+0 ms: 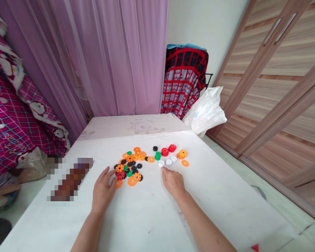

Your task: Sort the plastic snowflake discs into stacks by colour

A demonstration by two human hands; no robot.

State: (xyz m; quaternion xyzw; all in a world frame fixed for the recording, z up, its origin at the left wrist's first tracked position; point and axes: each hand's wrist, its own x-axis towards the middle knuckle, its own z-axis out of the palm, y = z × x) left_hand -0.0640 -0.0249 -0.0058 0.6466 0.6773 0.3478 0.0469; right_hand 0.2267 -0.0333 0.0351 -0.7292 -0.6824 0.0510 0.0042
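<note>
A loose pile of flower-shaped plastic discs (130, 158), in orange, black, green and red, lies on the white table. My left hand (103, 189) rests at the pile's left edge, its fingers curved and apart. Closed fingertips of my right hand (173, 182) pinch at the nearest white flower disc stack (161, 163); how many discs they hold is hidden. Just beyond it stand other white discs (169, 162), a green stack (158, 155), red stacks (165, 152) and an orange stack (182, 154). A single orange disc (185, 163) lies flat to the right.
The white-covered table (136, 224) reaches back to a purple curtain (120, 59). A pixelated brown object (70, 180) lies at its left. A white plastic bag (206, 110) hangs by the far right corner. Wooden wardrobe doors (273, 112) stand to the right.
</note>
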